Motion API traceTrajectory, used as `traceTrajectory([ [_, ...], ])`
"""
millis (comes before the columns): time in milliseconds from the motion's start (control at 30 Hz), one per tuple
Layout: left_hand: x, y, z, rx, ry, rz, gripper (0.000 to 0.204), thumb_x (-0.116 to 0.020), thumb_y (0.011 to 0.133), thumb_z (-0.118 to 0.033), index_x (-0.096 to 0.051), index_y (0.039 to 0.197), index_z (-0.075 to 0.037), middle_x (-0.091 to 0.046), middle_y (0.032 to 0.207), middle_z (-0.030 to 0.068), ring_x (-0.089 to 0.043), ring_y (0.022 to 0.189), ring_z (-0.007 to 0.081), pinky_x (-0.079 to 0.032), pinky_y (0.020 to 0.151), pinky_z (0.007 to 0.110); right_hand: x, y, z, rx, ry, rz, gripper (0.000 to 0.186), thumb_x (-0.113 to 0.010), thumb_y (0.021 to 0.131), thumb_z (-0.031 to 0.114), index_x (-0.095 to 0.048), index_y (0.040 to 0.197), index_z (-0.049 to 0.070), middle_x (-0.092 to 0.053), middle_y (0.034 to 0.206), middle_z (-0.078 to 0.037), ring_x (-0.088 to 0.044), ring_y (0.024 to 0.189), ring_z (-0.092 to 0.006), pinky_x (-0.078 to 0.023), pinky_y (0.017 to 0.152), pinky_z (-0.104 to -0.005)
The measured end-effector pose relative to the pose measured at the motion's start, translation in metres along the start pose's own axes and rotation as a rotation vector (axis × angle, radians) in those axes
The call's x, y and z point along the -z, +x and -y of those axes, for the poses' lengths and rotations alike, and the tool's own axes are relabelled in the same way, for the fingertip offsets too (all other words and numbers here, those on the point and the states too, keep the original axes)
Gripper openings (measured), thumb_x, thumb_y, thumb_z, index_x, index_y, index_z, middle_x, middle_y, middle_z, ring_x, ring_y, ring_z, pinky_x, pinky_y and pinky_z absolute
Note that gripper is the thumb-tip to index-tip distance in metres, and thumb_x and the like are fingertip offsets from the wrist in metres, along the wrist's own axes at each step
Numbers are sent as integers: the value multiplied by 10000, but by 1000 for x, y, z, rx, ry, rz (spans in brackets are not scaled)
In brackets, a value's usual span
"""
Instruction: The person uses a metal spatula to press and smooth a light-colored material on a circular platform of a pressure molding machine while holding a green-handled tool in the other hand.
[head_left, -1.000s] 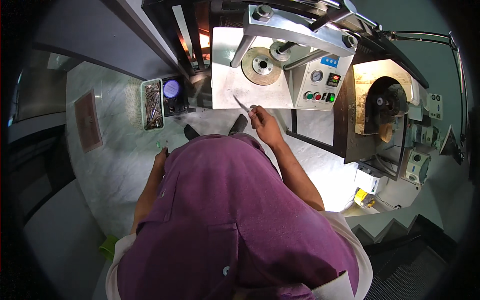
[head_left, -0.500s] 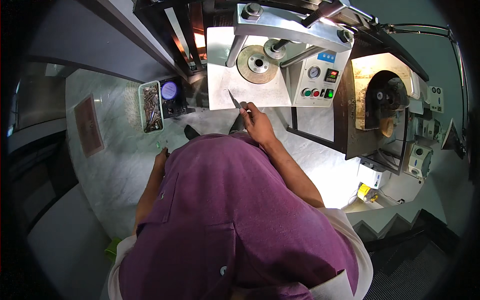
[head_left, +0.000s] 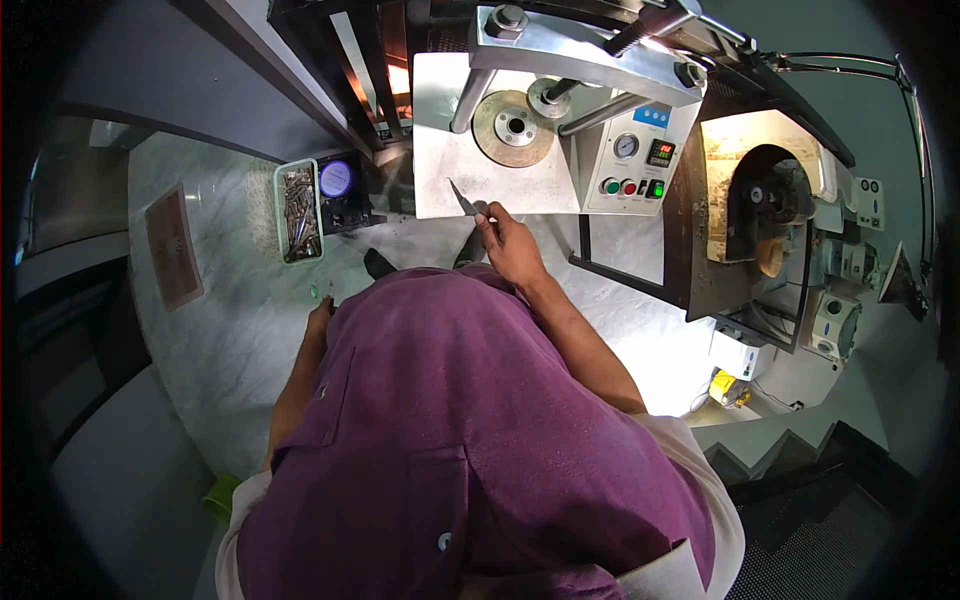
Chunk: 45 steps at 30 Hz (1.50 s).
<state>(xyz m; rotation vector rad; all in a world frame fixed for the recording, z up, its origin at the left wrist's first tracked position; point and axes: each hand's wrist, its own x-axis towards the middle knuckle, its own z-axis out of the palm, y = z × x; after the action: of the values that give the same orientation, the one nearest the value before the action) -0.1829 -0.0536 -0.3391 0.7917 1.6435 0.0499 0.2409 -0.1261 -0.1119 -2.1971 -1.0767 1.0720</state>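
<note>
Between the fingers and thumb of my right hand (head_left: pixel 512 248) is a slim, dark grey pointed tool (head_left: pixel 461 199); whether it is a knife or tweezers I cannot tell. Its tip points away from me over the pale plate (head_left: pixel 510 195) of a press machine. On that plate lies a round brown disc (head_left: pixel 492 137) with a metal hub (head_left: pixel 516 126). My left hand (head_left: pixel 320 314) hangs low beside my purple apron (head_left: pixel 430 370), fingers curled and partly hidden. Something small and green (head_left: pixel 314 292) shows close to it; I cannot tell whether the hand holds it.
Above the plate stand the press's metal crossbar (head_left: pixel 585 55) and posts, with a control panel (head_left: pixel 640 155) on the right. A tray of metal pieces (head_left: pixel 300 212) and a purple-lidded container (head_left: pixel 336 179) are at the left. Further right is an arched machine housing (head_left: pixel 765 190).
The whole view has shifted very slightly left. My right hand still holds the pointed tool over the plate, its tip a little further left; my left hand stays low.
</note>
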Motion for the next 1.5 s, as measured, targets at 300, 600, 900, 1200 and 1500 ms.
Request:
traceTrajectory([
  [300,-2,-14,-16,35,29,-11,504,-537,917,-486,-654,869,3,-626,764,102,-586,650,232,-464,620,367,-7,1,-7,17,26,-35,256,-456,1001,318,-506,1086,82,-614,718,-214,-610,718,-436,-443,639,-509],
  [600,2,-7,-4,-117,87,17,520,-529,920,-482,-654,882,21,-638,785,114,-595,683,235,-466,637,364,-12,0,-8,91,87,-123,269,-480,1003,330,-493,1015,62,-539,621,-159,-552,591,-349,-397,570,-428],
  [900,0,-10,-6,38,-21,-31,557,-486,940,-495,-656,883,32,-643,791,115,-591,698,238,-461,657,367,-7,-1,-5,23,23,-75,258,-446,1004,326,-513,1091,92,-623,720,-209,-617,720,-432,-450,639,-505],
  [1200,-2,-14,-12,68,-39,-22,562,-501,937,-502,-653,883,37,-643,787,119,-594,690,237,-470,660,368,-8,-1,-4,5,41,-86,267,-458,998,328,-507,1072,77,-622,720,-209,-613,720,-435,-451,648,-508],
  [1500,-2,-9,-4,47,-127,-58,540,-507,949,-481,-639,857,34,-640,783,118,-589,674,237,-471,641,366,-4,-2,1,30,-7,-25,269,-474,992,327,-515,1079,76,-648,762,-207,-628,756,-432,-465,664,-497],
])
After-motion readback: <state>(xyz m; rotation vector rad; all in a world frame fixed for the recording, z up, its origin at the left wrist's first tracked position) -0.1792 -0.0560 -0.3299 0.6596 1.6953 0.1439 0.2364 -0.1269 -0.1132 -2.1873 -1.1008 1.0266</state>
